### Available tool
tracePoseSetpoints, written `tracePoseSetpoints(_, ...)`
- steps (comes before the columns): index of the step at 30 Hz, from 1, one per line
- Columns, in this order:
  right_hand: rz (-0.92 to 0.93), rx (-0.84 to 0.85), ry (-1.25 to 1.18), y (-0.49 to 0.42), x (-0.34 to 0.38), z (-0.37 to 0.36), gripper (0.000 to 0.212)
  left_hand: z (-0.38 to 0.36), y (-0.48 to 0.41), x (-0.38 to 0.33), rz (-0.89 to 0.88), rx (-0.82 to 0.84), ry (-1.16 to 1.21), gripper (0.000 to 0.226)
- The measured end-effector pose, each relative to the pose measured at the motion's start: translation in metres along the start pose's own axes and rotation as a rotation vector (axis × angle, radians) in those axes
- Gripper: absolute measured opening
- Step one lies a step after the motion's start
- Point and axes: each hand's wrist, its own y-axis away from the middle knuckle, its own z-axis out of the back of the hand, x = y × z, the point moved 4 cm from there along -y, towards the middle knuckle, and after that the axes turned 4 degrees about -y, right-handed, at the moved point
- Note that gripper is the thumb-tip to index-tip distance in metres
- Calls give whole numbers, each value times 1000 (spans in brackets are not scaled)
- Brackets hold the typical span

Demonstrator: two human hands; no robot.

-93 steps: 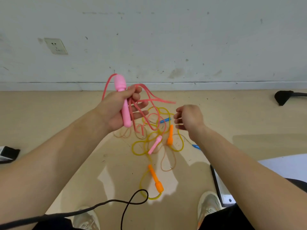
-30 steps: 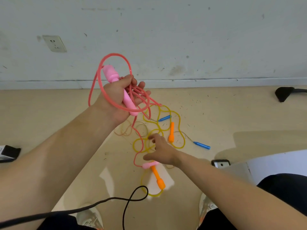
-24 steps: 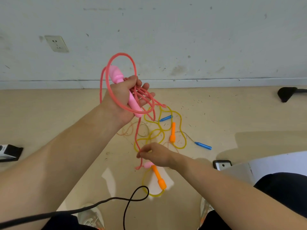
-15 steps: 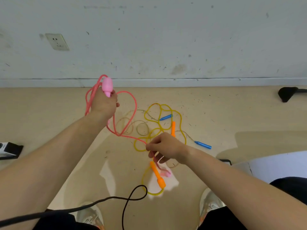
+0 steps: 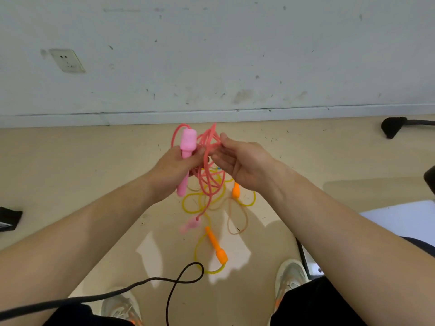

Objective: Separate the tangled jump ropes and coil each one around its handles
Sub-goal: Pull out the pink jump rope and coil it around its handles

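Both hands (image 5: 170,171) (image 5: 244,164) on pink rope (image 5: 187,140)

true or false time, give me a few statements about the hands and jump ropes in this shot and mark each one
1. The left hand grips a pink handle. True.
2. The right hand holds the second pink handle. False: the right hand pinches the pink rope, and that handle dangles, blurred, at the rope's lower end.
3. The near orange handle and the far orange handle both lie on the floor. True.
4. The yellow rope is coiled round its handles. False: it lies in loose loops on the floor.
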Motion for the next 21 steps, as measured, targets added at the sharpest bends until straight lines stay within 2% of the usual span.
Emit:
tracePoseSetpoints(3,38,-69,-74,1,8,6,23,-10,6,2,39,54,78,38)
tracePoseSetpoints(8,74,-132,-117,0,16,10,21,-22,17,-2,-7,85,-168,29)
tracePoseSetpoints(11,69,-120,-37,3,15,8,18,-24,17,-5,-2,-113,-130,15)
tracePoseSetpoints(14,86,-132,109,7,15,11,18,-3,8,1,39,-392,-62,14)
tracePoseSetpoints(16,81,-149,214,10,16,14,19,13,5,2,55,-516,-82,15)
tracePoseSetpoints(19,54,-126,266,16,14,14,18,21,6,7,75,-551,-212,27)
tracePoseSetpoints(21,33,-92,207,17,10,11,18,15,9,8,67,-461,-234,30)
